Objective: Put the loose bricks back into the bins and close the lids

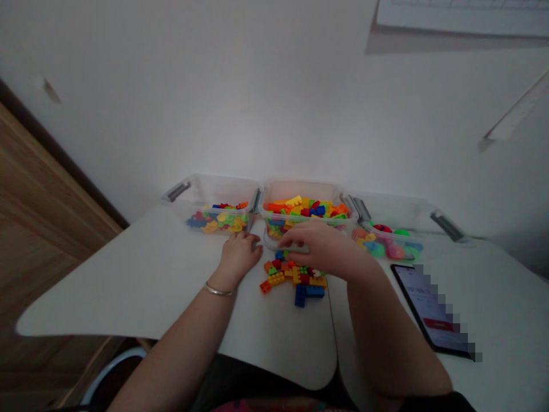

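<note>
Three clear boxes (pixel 225 178) (pixel 302 187) (pixel 394 206), one loose pile of blocks (pixel 295 276), one phone (pixel 420 306), one paper (pixel 463 16) and one bracelet (pixel 219 292) are being seen. The bunched blocks are being left uncounted.

3 clear bins (pixel 309 187) line the wall (pixel 257 103) on a white table (pixel 128 274); the right hand (pixel 311 243) hovers over loose bricks (pixel 295 276), the left hand (pixel 241 252) rests beside them.

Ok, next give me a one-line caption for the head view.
Bare hands, left and right, beside a pile of toy bricks before three clear bins.
</note>
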`<action>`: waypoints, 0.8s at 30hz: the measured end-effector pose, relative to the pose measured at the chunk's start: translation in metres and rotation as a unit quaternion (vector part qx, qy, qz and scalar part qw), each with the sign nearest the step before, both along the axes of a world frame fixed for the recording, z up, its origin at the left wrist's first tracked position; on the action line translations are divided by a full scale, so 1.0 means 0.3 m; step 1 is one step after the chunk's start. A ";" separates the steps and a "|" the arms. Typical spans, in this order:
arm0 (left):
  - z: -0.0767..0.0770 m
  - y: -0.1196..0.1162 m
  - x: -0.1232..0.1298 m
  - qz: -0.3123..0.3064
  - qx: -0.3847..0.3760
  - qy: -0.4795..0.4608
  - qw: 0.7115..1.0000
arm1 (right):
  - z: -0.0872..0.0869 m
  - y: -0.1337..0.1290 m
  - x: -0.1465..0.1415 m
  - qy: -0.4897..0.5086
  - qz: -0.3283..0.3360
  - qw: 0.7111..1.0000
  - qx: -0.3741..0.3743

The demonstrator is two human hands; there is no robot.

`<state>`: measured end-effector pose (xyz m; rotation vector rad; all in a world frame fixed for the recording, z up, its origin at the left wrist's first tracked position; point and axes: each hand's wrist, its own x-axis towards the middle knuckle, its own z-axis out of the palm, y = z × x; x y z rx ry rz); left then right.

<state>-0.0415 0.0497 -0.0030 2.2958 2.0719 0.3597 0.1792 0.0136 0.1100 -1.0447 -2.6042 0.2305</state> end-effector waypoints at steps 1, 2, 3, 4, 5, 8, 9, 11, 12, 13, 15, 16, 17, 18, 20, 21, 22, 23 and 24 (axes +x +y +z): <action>-0.002 0.003 -0.003 0.001 0.001 -0.002 1.000 | -0.012 0.000 -0.021 -0.043 0.004 0.999 -0.019; -0.005 0.006 -0.006 0.001 0.002 -0.006 1.000 | -0.026 0.001 -0.043 -0.079 0.001 0.996 -0.030; -0.007 0.009 -0.009 0.000 0.003 -0.010 1.000 | -0.042 0.003 -0.066 -0.112 -0.003 0.993 -0.034; -0.010 0.012 -0.012 -0.003 0.004 -0.015 1.000 | -0.058 0.005 -0.088 -0.135 -0.004 0.990 -0.030; -0.011 0.014 -0.015 -0.005 0.004 -0.020 1.000 | -0.074 0.008 -0.108 -0.152 -0.003 0.988 -0.025; -0.010 0.014 -0.016 -0.009 0.007 -0.028 1.000 | -0.115 0.014 -0.152 -0.184 -0.002 0.983 -0.014; -0.008 0.012 -0.015 -0.006 0.008 -0.026 1.000 | -0.126 0.015 -0.162 -0.190 -0.006 0.982 -0.012; -0.002 0.006 -0.011 -0.003 0.007 -0.018 1.000 | -0.142 0.016 -0.177 -0.189 -0.027 0.981 -0.012; 0.001 0.004 -0.009 -0.002 0.007 -0.014 1.000 | -0.148 0.015 -0.183 -0.186 -0.045 0.981 -0.014; 0.003 0.002 -0.007 -0.003 0.006 -0.010 1.000 | -0.153 0.015 -0.189 -0.184 -0.065 0.981 -0.017; 0.004 0.001 -0.006 -0.003 0.006 -0.007 1.000 | -0.164 0.016 -0.198 -0.182 -0.099 0.978 -0.026; 0.003 0.001 -0.007 -0.003 0.007 -0.007 1.000 | -0.169 0.016 -0.202 -0.183 -0.109 0.977 -0.029; 0.002 0.002 -0.008 -0.002 0.007 -0.007 1.000 | -0.175 0.018 -0.205 -0.184 -0.117 0.975 -0.032; -0.001 0.003 -0.009 -0.002 0.007 -0.007 1.000 | -0.181 0.020 -0.208 -0.187 -0.125 0.974 -0.034; -0.005 0.006 -0.012 -0.005 0.008 -0.009 1.000 | -0.195 0.025 -0.212 -0.192 -0.136 0.971 -0.041; -0.007 0.007 -0.013 -0.007 0.008 -0.010 1.000 | -0.202 0.028 -0.213 -0.194 -0.141 0.970 -0.044; -0.008 0.007 -0.013 -0.008 0.008 -0.011 1.000 | -0.208 0.030 -0.214 -0.195 -0.143 0.969 -0.047; -0.009 0.007 -0.014 -0.009 0.007 -0.011 1.000 | -0.213 0.032 -0.215 -0.194 -0.142 0.970 -0.048; -0.009 0.007 -0.014 -0.008 0.007 -0.011 1.000 | -0.216 0.033 -0.215 -0.191 -0.139 0.971 -0.047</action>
